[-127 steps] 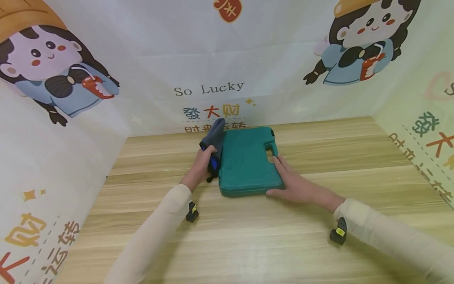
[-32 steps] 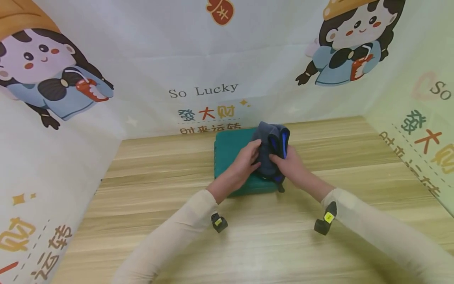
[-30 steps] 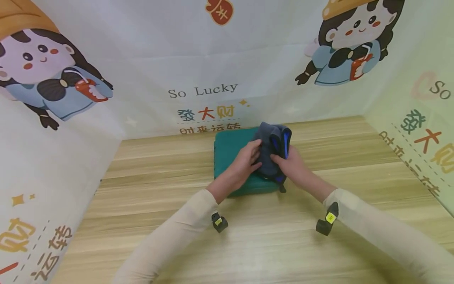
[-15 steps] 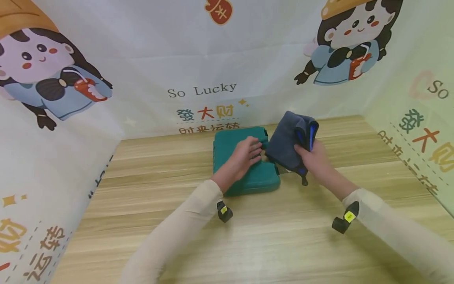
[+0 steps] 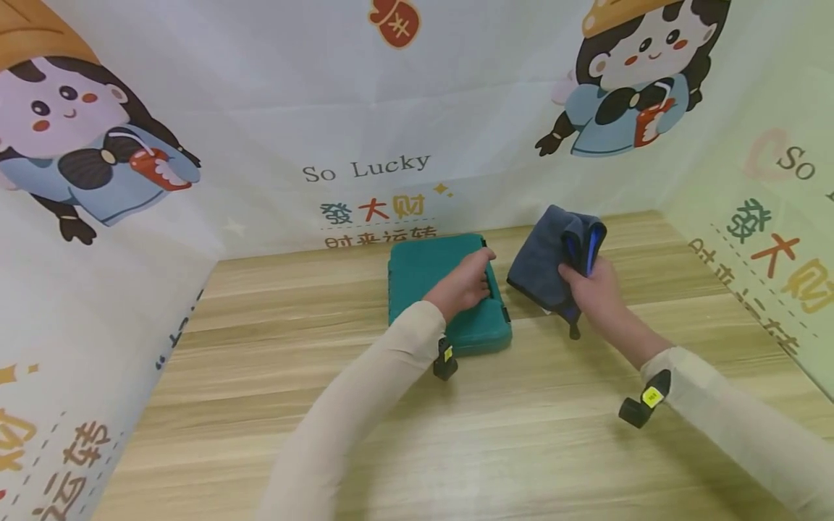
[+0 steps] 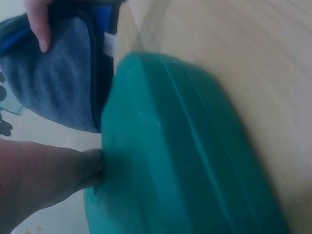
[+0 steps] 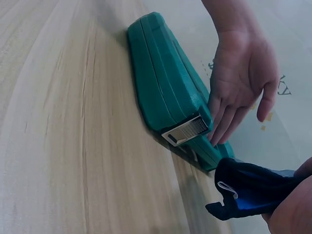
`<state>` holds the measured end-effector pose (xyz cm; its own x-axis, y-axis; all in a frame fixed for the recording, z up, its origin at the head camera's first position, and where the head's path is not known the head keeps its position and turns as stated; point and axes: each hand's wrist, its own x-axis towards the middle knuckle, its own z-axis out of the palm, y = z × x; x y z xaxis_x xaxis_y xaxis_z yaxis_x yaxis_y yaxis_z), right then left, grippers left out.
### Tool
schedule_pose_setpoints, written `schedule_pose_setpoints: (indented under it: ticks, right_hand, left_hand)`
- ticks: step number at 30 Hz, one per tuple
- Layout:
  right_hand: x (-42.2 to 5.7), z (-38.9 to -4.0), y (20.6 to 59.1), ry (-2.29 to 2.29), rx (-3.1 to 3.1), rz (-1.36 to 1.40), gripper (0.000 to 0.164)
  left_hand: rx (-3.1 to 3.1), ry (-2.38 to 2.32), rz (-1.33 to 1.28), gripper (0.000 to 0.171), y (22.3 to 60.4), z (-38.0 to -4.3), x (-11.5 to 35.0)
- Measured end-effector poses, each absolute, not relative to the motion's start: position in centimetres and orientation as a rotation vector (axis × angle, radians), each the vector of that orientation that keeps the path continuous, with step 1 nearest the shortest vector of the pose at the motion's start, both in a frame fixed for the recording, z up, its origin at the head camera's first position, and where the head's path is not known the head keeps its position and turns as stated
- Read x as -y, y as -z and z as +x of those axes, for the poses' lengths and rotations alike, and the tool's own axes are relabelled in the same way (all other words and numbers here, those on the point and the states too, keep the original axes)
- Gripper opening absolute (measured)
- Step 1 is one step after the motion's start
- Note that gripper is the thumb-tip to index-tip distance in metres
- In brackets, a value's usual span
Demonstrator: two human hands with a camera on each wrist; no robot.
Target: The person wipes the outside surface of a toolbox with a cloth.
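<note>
A: Where do we find the case, and how do the fingers stand?

B: We find the case [image 5: 426,264] closed and flat on the table [image 5: 521,434], toward 12 o'clock. The left hand [image 5: 462,284] lies at its 3 o'clock side, fingers nearly straight beside the handle [image 5: 494,286], thumb clear. The right hand [image 5: 596,289], farther toward 3 o'clock, pinches the folded cloth [image 5: 539,253], apart from the case.

A: How far along do we judge the work?

B: Partway. The cloth is in hand and clear of the lid; we judge that its release is outstanding. The case sits unlifted.

A: What escapes us?

B: The left fingertips are partly hidden; we cannot tell whether they hook the handle. The cloth covers most right fingers. The left wrist view cuts off the cloth, the right wrist view the right hand.
</note>
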<state>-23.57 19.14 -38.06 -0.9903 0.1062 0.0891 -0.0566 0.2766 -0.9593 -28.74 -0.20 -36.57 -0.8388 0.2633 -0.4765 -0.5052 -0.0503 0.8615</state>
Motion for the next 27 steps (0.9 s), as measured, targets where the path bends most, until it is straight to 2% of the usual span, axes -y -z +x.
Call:
schedule_pose_setpoints:
  ticks: [11,17,27]
  right_hand:
    - [-18.8,-23.4,39.0,-1.861,2.458,-0.056,0.042]
    - [-18.9,-23.5,38.9,-1.980,2.374,-0.035,0.042]
    - [-20.1,-23.6,38.9,-1.945,2.375,-0.071,0.045]
  left_hand:
    - [-1.679,-1.946,-0.320,0.060,36.7,-29.7,0.0]
    - [-1.532,-2.020,-0.395,0.064,36.8,-29.9,0.4]
    - [-1.512,-2.046,-0.152,0.059,32.1,-27.8,2.9]
